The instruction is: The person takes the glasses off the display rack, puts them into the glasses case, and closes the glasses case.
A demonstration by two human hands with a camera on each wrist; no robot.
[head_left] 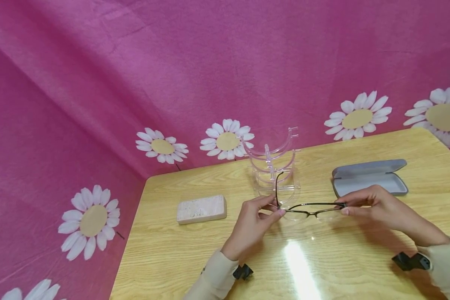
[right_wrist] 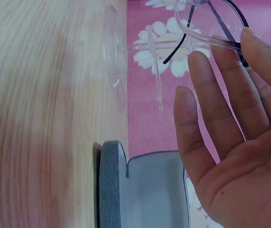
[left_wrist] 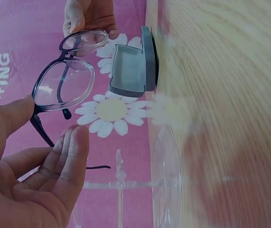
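A pair of eyeglasses (head_left: 316, 213) with a dark upper frame and clear lower rims is held up above the table between both hands. My left hand (head_left: 252, 223) pinches one end of the frame, where the temple arm joins. At the opposite end, thumb and fingers of my right hand (head_left: 378, 210) pinch the other hinge. One temple arm stands out away from me in the head view. In the right wrist view the lower fingers of the right hand (right_wrist: 239, 123) are spread loosely. Just beyond the glasses stands a clear plastic display stand (head_left: 271, 166) with curved tiers.
A grey eyeglass case (head_left: 371, 177) lies with its lid up at the back right, behind my right hand. Left of the stand sits a pale rectangular block (head_left: 201, 209). The wooden table (head_left: 165, 250) meets a pink cloth (head_left: 210, 62) with daisies at its back edge.
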